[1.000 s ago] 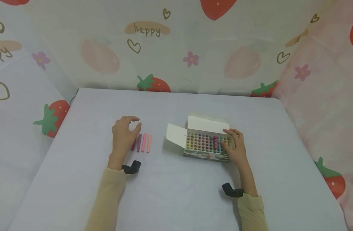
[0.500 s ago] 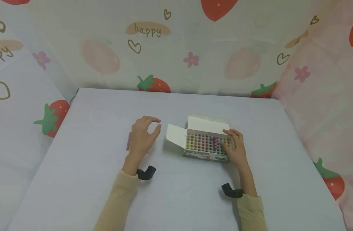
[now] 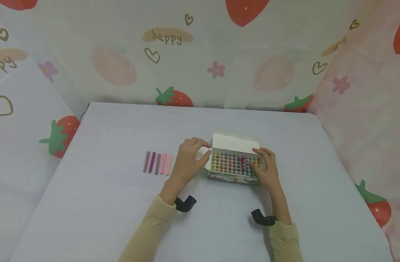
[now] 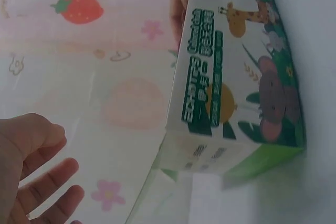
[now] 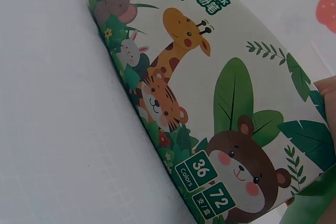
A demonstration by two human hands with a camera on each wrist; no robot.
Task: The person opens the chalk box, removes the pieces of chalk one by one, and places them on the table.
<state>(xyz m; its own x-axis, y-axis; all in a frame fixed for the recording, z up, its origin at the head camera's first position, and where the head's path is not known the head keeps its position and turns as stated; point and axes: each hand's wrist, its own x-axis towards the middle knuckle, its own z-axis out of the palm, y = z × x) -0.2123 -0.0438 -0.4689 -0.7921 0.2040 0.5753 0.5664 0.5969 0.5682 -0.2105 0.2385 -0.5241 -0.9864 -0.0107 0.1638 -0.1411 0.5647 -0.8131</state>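
Note:
An open chalk box (image 3: 232, 178) printed with cartoon animals stands right of the table's middle, packed with upright colored chalk. A short row of pink chalk sticks (image 3: 244, 162) pokes up above the others. My right hand (image 3: 268, 166) holds the box by its right end, thumb over the chalk and fingers at the back edge. Beside the left side flap, my left hand (image 3: 187, 160) hovers with thumb and fingers curved apart, nothing between them; the left wrist view shows its bare fingers (image 4: 55, 182) too. Several pink and purple chalk sticks (image 3: 158, 163) lie side by side to its left.
The box's white lid (image 3: 235, 143) is folded back behind it, and its left side flap (image 3: 207, 163) sticks out, partly behind my left hand. A white cloth covers the table (image 3: 88, 203). A strawberry-patterned curtain (image 3: 239, 47) rises behind the table.
My left hand has moved right from above the loose chalk sticks to the box's left flap, uncovering the whole row. The right hand and the box have stayed in place.

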